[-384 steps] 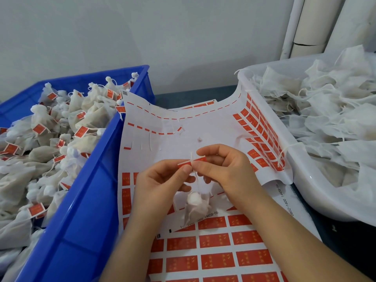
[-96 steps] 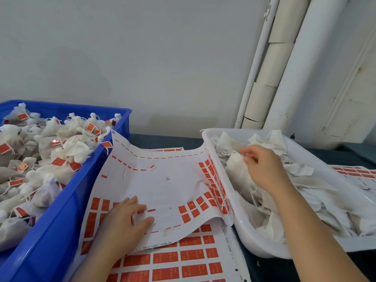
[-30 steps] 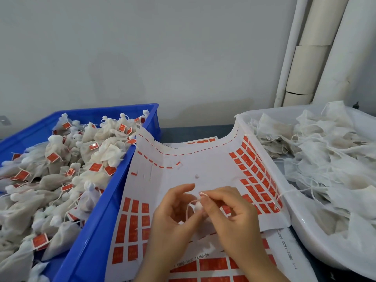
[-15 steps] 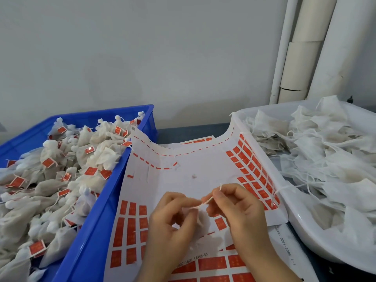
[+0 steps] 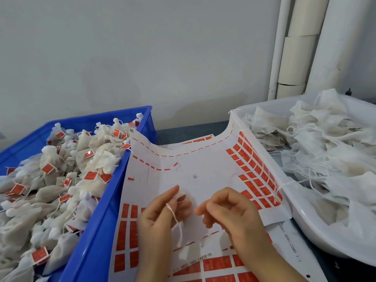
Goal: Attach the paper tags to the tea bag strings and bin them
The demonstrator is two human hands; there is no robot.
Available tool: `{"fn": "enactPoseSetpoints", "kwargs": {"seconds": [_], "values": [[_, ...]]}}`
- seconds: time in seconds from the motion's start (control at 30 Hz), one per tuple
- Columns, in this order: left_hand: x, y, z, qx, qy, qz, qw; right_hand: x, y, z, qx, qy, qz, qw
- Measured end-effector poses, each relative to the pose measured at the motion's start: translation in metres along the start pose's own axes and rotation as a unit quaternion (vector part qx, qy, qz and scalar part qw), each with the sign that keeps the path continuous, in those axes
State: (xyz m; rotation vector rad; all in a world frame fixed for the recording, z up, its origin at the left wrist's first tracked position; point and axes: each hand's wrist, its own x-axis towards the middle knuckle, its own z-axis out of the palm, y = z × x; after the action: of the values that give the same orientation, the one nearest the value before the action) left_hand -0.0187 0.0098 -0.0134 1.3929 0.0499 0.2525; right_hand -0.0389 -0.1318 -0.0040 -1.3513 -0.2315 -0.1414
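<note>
Between blue bin (image 5: 97,231) of tagged bags (image 5: 61,180) and white tub (image 5: 309,222), left hand (image 5: 160,218) grips teabag (image 5: 182,197).

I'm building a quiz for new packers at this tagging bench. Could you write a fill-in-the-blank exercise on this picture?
The tagged tea bags lie in a crate coloured ____.
The untagged tea bags fill the white tub on the person's ____ side.
The sheet of tags lies ____ crate and tub.
Of the left hand and right hand, the white string hangs from the ____ one.
Missing words: blue; right; between; left.
</note>
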Motion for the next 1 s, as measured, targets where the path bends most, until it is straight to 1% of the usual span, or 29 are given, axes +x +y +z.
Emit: {"fn": "enactPoseSetpoints", "kwargs": {"seconds": [0.1,0.2,0.27,0.3,0.37,0.43,0.47,0.53,0.6,0.67,0.87,1.0], "values": [[0.000,0.003,-0.003,-0.031,0.004,-0.017,0.999,0.001,0.001,0.002,-0.055,-0.009,0.009,0.998],[-0.001,0.003,-0.003,-0.005,0.000,0.023,1.000,0.000,0.004,0.000,-0.105,0.028,-0.010,0.994],[-0.003,0.002,-0.001,0.034,-0.016,0.055,0.998,-0.001,0.004,-0.001,-0.145,0.031,-0.025,0.989],[-0.004,0.002,0.000,0.064,-0.025,0.076,0.995,-0.002,0.004,0.000,-0.171,0.015,-0.037,0.984],[-0.007,0.000,0.002,0.125,-0.039,0.112,0.985,-0.003,0.005,0.003,-0.211,-0.044,-0.061,0.975],[-0.008,-0.002,0.002,0.173,-0.036,0.142,0.974,-0.005,0.006,0.008,-0.206,-0.087,-0.041,0.974],[-0.008,-0.002,0.002,0.197,-0.035,0.166,0.966,-0.005,0.007,0.009,-0.203,-0.092,-0.029,0.974],[-0.008,-0.001,0.001,0.231,-0.040,0.207,0.950,-0.007,0.010,0.012,-0.225,-0.073,-0.030,0.971],[-0.010,0.001,0.002,0.229,-0.046,0.208,0.950,-0.007,0.011,0.013,-0.248,-0.040,-0.064,0.966],[-0.010,0.001,0.003,0.229,-0.039,0.214,0.949,-0.006,0.010,0.011,-0.248,-0.024,-0.081,0.965],[-0.008,-0.001,-0.001,0.261,-0.038,0.239,0.934,-0.006,0.009,0.009,-0.207,-0.014,-0.042,0.977],[-0.008,0.000,-0.001,0.262,-0.058,0.256,0.929,-0.008,0.013,0.013,-0.220,0.009,0.000,0.975]]}}
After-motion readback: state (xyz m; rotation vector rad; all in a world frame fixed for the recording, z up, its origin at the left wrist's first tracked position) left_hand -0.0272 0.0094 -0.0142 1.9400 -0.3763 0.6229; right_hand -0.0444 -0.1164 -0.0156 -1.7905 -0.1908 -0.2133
